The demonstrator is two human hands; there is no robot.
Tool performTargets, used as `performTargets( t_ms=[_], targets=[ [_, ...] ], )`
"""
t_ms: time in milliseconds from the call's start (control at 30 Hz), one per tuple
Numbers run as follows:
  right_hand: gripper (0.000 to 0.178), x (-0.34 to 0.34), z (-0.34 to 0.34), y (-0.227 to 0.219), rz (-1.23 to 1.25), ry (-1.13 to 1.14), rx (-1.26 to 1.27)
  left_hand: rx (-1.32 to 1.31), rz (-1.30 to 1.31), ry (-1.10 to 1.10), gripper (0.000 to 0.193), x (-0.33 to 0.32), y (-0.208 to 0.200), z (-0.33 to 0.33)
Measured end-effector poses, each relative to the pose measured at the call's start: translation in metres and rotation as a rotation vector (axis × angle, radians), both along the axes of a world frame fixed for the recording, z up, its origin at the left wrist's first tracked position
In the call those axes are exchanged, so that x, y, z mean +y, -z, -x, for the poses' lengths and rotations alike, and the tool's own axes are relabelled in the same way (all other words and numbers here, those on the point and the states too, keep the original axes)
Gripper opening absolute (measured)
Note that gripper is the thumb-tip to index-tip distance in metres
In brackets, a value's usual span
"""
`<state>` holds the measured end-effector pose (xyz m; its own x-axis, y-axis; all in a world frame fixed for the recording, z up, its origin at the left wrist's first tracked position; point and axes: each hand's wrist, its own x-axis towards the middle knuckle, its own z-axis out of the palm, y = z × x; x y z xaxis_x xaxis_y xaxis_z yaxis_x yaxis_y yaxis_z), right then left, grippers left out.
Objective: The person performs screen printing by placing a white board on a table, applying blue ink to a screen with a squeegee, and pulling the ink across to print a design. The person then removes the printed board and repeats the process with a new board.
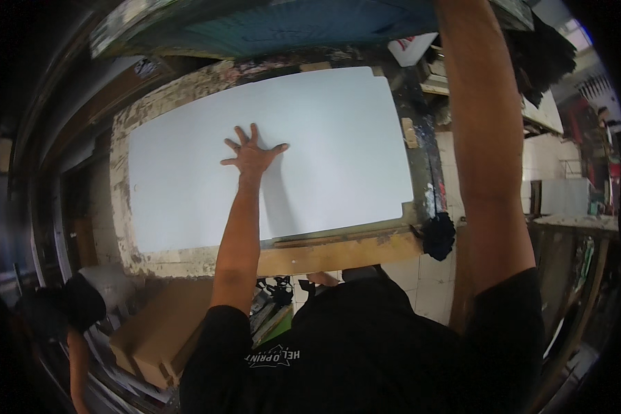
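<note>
A large white sheet lies on a worn, paint-stained board. My left hand rests palm down near the sheet's middle, its fingers spread wide and holding nothing. My right forearm reaches up past the board's right side, and its hand lies beyond the upper edge of the picture. Above the far side of the board hangs a tilted frame with a bluish-green panel; whether my right hand touches it cannot be seen.
A bunched black cloth hangs at the board's near right corner. Cardboard boxes stand below left, with another person's arm beyond them. A white container sits at the far right corner. Shelving lines the right.
</note>
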<state>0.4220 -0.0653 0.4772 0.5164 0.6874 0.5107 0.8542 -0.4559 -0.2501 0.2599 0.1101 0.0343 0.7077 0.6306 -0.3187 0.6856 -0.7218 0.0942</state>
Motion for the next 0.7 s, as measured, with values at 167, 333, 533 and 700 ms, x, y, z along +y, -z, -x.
performTargets(
  t_ms=[167, 333, 533, 700],
  targets=[
    [0.048, -0.003, -0.023, 0.013, -0.112, -0.174, -0.117, -0.010, 0.024, -0.009, 0.124, -0.011, -0.007, -0.011],
    [0.054, -0.003, 0.019, -0.004, 0.109, 0.074, 0.046, -0.027, 0.053, -0.022, 0.125, -0.009, -0.002, -0.008],
    [0.052, -0.007, 0.021, 0.020, -0.010, -0.079, -0.034, 0.055, -0.014, -0.071, 0.121, -0.017, -0.005, -0.011],
    [0.044, -0.034, 0.037, 0.040, 0.061, -0.071, -0.160, -0.721, -0.006, -0.103, 0.113, -0.049, -0.063, 0.002]
  ],
)
